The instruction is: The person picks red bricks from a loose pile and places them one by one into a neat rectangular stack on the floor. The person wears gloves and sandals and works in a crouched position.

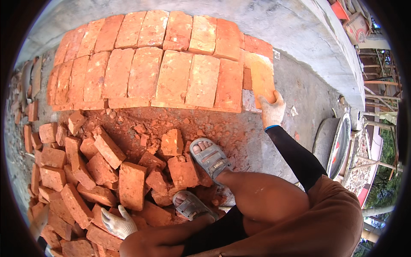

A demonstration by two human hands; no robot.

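My right hand (273, 109), in a pale knitted work glove with a blue cuff edge, grips the near end of a red clay brick (262, 75) at the right end of a neat brick stack (175, 75). The brick's far end lies against the bricks there. My left hand (119, 222), gloved too, is low over a loose brick pile (96, 196), thumb and fingers apart, with nothing seen between them. A loose brick (132, 185) lies just above that hand.
Broken brick and red dust (128, 128) lie between the stack and the pile. My sandalled feet (210, 159) stand among the bricks. A concrete wall (289, 25) runs behind the stack. A round basin (338, 146) stands at the right, near bamboo poles (380, 96).
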